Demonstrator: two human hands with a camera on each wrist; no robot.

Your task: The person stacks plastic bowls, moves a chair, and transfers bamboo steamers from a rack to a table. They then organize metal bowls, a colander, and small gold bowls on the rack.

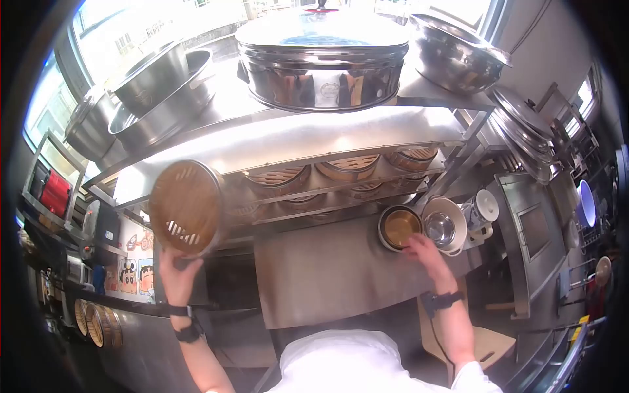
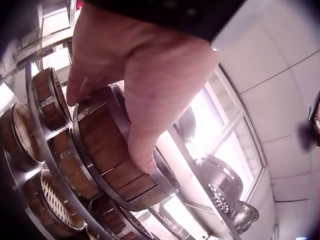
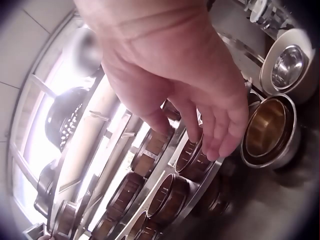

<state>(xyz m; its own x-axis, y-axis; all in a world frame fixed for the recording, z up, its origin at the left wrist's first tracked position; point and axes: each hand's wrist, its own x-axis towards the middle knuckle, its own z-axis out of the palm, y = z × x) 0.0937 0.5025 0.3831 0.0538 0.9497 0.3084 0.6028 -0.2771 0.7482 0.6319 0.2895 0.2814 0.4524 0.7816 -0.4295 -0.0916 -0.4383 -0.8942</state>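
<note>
My left hand holds up a round wooden steamer basket with metal bands, at the left end of the steel rack. In the left wrist view, the thumb lies on the metal band of the steamer basket and the other fingers reach round the far side. My right hand hangs with loosely bent fingers and nothing in it, beside a pot with a gold-coloured inside. The right wrist view shows this hand in front of the rack, with the gold-lined pot to its right.
More steamer baskets fill the rack's tiers. A large lidded steel pot and steel basins stand on the top shelf. A cream bowl and a white lidded jug stand at the counter's right. A wooden stool sits at lower right.
</note>
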